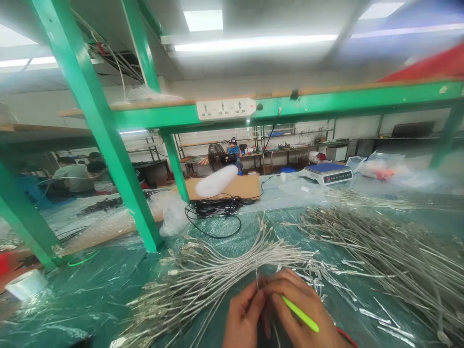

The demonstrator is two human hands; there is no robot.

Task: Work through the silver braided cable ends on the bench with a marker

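Observation:
Both my hands meet at the bottom middle of the view, over a green bench covered in clear film. My left hand (244, 314) pinches a thin silver cable (256, 273) that sticks up between the fingers. My right hand (302, 307) is closed too, with a yellow-green stick-like tool (300, 314) lying across its fingers, and it touches the same cable. A big fan of silver cables with metal ends (217, 270) spreads to the left of my hands. A second heap of cables (380, 246) lies to the right.
Green steel posts (97, 125) rise from the bench at left. Behind them lie a black cord coil (213, 208), a white foam roll (216, 181), cardboard, and a blue-topped scale (328, 173). A power strip (226, 108) hangs on the crossbeam. People work at far benches on the left (78, 174).

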